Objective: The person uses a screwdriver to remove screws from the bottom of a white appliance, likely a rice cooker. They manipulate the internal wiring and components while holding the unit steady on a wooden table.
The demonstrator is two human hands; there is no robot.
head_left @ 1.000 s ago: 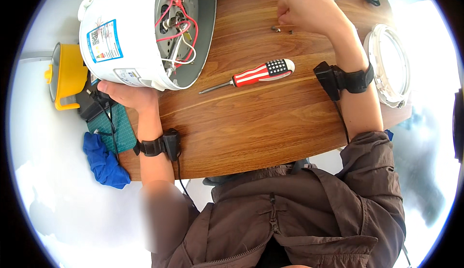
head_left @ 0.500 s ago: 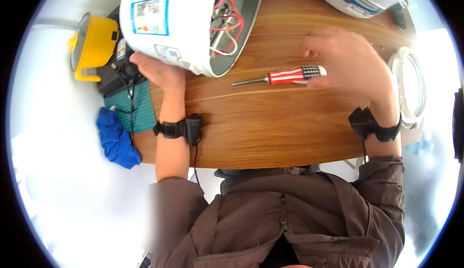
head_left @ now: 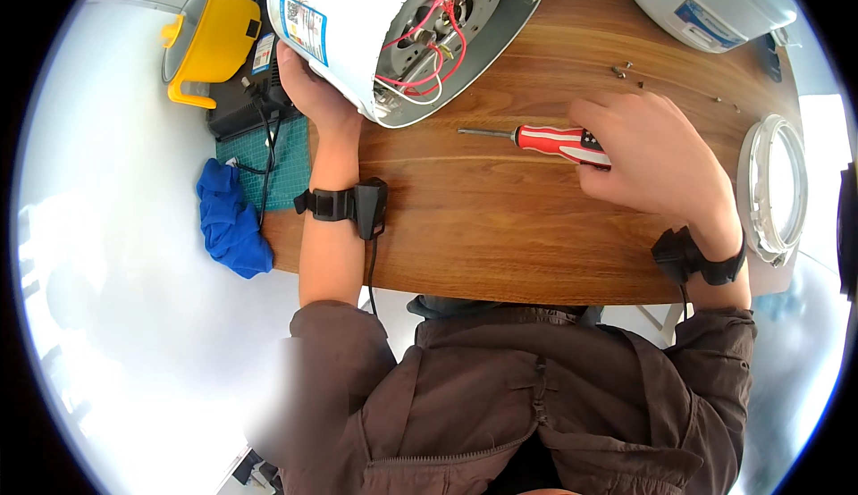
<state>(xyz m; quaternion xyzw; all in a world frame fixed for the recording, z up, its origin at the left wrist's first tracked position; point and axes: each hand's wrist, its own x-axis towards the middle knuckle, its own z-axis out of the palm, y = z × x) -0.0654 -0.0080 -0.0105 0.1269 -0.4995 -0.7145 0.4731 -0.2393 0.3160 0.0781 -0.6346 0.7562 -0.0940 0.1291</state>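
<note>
Screwdriver point(head_left: 552, 140) is held in the right hand point(head_left: 657, 154), its red-and-white handle caught between the thumb on the near side and the fingers on the far side, so the grip is narrow. The butt of the handle is hidden under the palm. The tool is laid low over the wooden tabletop point(head_left: 500, 218); whether it is touched by the wood along its whole length cannot be told.

Its long axis is run from right to left, with the tip pointed left and slightly toward the far side. The tip is placed just to the right of the near rim of the white appliance point(head_left: 349, 4), apart from it. The appliance is tilted, its opening turned to the right and near, and red and white wires point(head_left: 460, 48) are exposed inside. That opening is therefore found to the far left of the right hand.

The appliance is nearer to the left hand point(head_left: 323, 100), which is cupped against its near left wall; how far the fingers are closed cannot be told, as they are partly covered. Small screws point(head_left: 618, 73) are scattered on the far side of the right hand.
</note>
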